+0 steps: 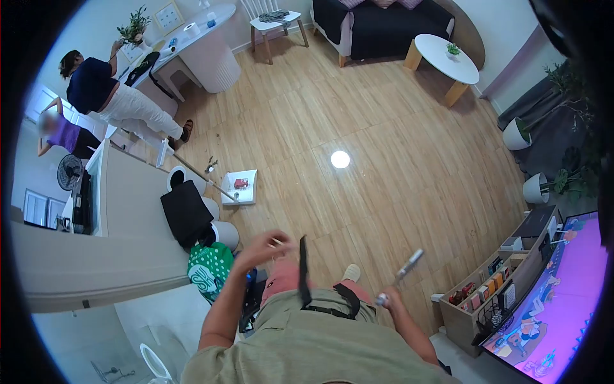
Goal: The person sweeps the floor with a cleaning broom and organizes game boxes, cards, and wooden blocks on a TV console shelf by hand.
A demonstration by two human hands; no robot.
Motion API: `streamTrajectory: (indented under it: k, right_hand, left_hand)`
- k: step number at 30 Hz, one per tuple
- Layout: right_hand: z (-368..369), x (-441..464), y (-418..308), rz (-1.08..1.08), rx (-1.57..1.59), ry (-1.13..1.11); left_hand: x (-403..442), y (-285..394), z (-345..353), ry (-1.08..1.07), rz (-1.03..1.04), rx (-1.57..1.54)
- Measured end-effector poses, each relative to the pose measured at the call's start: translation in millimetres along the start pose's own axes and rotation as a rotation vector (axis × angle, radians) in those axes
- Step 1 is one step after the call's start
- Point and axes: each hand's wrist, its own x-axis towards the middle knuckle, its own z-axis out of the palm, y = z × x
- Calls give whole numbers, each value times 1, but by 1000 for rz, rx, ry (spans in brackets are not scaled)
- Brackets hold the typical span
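My left hand is raised at the lower middle, its fingers apart, with nothing visible in it. Beside it a black strap hangs in front of my shirt. My right hand is closed around the end of a thin metallic stick, which points up and to the right over the wooden floor. Part of the stick is blurred. A green bag with white dots lies just left of my left forearm.
A white tray with a red item and a long pole stand ahead left, near a black bag. One person leans at a desk; another stands behind. At right are a wooden cabinet, a lit screen and potted plants.
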Motion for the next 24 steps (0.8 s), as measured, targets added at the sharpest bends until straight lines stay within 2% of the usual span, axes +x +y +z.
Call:
streamTrajectory:
  k: [2,4,6,8,9,10,11,12,14,15,17,18,21,23,24]
  right_hand:
    - [93,-111,-92,176,216,-233]
    - [183,-89,-72,168,211,-112]
    - [264,-108,-85,67,131,-23]
    - [357,-74,-54,-9,-91,-120]
    - [391,-83,-57,8,-75,-148]
    - [425,-95,-68,23,-59,-179]
    - [455,-126,-85,-138,-189,-123]
    - [485,-157,-99,-299,-311,-66]
    - [549,-148,-87,-52,-28,-317]
    - [566,-169,-102,-47,-10,-307]
    - [578,-236,-154,-6,-135,-212]
    - [584,-243,-156,-5,-125,-210]
    - [584,-247,-164,-37,-78,-267]
    - [562,-226,-149,-360,-127,-266]
    - [539,-230,-157,-272,-55,-333]
  left_hand:
    - [3,-32,-82,340,157,177]
    - [2,-46,-172,655,60,391]
    - [12,-60,-262,954,239,899]
    - [30,-63,-329,1307,118,1260]
    - [40,-71,-359,1293,118,1257]
    - [52,-80,-388,1325,-23,1300]
    - [60,-94,-418,1354,-165,1345]
    - [69,-121,-454,1343,-155,1353]
    - [95,-170,-514,991,-72,744]
    - [90,-138,-508,933,-236,365]
    - [103,-143,-525,895,-176,288]
    - [105,-143,-533,877,-125,202]
    - [109,-147,-546,876,6,332]
    - [109,-143,-555,833,30,439]
    - [107,-146,-564,823,32,446]
